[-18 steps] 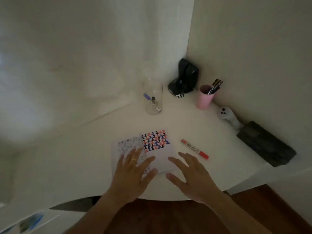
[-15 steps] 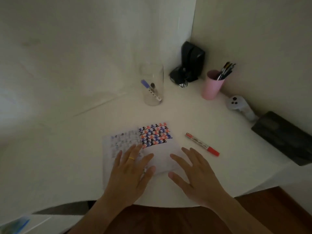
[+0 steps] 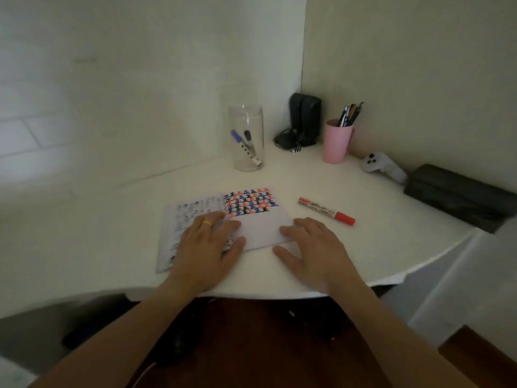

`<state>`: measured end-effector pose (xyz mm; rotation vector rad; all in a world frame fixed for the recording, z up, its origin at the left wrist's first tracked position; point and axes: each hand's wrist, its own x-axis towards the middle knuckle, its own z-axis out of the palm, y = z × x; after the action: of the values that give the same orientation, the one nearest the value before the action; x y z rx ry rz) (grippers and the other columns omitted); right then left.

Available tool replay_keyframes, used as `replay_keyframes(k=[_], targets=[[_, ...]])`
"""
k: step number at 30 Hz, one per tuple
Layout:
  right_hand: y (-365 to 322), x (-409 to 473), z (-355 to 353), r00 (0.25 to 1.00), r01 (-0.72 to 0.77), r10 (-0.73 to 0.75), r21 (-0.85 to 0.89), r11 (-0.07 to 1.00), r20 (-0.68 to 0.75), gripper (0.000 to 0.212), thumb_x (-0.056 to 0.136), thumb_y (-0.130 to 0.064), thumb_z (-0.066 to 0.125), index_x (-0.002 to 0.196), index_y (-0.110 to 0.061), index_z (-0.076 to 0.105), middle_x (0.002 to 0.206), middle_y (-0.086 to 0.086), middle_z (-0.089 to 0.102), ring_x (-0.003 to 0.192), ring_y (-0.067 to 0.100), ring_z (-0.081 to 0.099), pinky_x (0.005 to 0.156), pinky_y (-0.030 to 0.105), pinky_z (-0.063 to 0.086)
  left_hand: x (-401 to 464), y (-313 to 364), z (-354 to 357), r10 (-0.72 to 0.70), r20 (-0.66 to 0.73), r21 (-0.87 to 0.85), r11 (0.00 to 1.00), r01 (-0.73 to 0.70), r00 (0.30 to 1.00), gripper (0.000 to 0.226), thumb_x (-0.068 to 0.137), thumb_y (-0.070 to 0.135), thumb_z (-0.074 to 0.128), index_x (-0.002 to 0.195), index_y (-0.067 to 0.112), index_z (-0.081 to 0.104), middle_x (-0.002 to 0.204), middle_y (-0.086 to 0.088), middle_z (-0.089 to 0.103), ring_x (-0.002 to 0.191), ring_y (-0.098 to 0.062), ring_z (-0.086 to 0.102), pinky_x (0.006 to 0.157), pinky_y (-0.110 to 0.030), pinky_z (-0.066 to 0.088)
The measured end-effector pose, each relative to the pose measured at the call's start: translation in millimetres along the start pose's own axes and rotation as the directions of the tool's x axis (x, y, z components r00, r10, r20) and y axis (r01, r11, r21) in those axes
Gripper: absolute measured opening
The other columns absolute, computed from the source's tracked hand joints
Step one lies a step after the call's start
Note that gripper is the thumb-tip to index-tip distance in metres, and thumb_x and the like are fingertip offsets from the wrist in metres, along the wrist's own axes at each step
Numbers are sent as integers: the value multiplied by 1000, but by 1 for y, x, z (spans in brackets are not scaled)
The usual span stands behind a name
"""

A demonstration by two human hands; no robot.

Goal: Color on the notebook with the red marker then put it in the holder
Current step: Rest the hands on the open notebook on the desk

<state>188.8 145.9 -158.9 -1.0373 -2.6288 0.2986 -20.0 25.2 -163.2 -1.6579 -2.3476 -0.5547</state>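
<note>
An open notebook (image 3: 260, 228) lies on the white desk (image 3: 363, 247), its right page partly filled with a red, blue and black pattern. My left hand (image 3: 208, 245) rests flat on the left page, fingers spread, a yellow ring on one finger. My right hand (image 3: 313, 250) lies flat at the notebook's lower right corner, holding nothing. The red marker (image 3: 326, 210), capped, lies on the desk just right of the notebook, a little beyond my right fingertips. A clear jar (image 3: 246, 161) holding a blue and a black marker stands behind the notebook.
A pink cup (image 3: 337, 144) with several pens stands at the back right, beside a black device (image 3: 303, 120) in the corner. A white controller (image 3: 383, 166) and a dark case (image 3: 458, 197) lie along the right wall. The desk's curved front edge runs below my hands.
The view has shifted and tilted lower, so everything sits differently in frame. Both hands stay flat on the notebook; the marker has not moved on the desk.
</note>
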Motion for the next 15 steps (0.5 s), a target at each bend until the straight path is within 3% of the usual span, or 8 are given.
replay_keyframes(k=[2,4,7,9,11,15], targets=[[-3,-10,-4,999,-21,21,3,1000,-40,46,94,-49,49,132,-26,60,140,5,57,129,26,50,106,38,38,-9,2,-2,-6,-35,-3,1000,6,999,46,90,53,41,119,26,66,125,-11,59,114,-31,52,94,-46,50],[-8,-18,-7,998,-34,35,13,999,-51,43,97,-44,46,133,-23,59,140,4,56,127,25,50,104,37,40,-17,6,-6,-39,-14,-25,999,39,999,54,89,56,35,123,27,64,128,-14,58,117,-34,51,96,-48,49],[-13,-25,-9,999,-41,41,17,999,4,49,100,-44,39,143,-22,48,151,7,45,138,25,41,114,36,30,-26,15,-13,-170,172,32,985,167,970,61,90,67,22,142,45,41,159,-12,34,146,-34,27,118,-55,20],[-17,-30,-8,995,-63,65,-25,998,77,59,101,-52,30,153,-24,32,164,7,28,151,24,24,122,39,16,-31,19,-18,-239,306,83,971,224,921,59,91,72,17,148,55,18,168,-6,8,153,-32,3,119,-60,0],[-19,-32,-7,986,-76,84,-64,995,143,67,99,-59,22,158,-28,17,169,3,13,155,21,8,125,41,5,-36,23,-23,-251,368,98,968,231,895,59,91,73,12,148,59,7,169,-5,-3,153,-34,-7,118,-64,-6],[-17,-30,-7,985,-71,84,-92,993,148,69,98,-62,20,159,-31,13,170,2,10,156,21,5,125,42,4,-39,25,-29,-230,397,109,973,203,889,56,92,71,11,147,61,4,168,-8,-5,152,-38,-8,117,-66,-3]])
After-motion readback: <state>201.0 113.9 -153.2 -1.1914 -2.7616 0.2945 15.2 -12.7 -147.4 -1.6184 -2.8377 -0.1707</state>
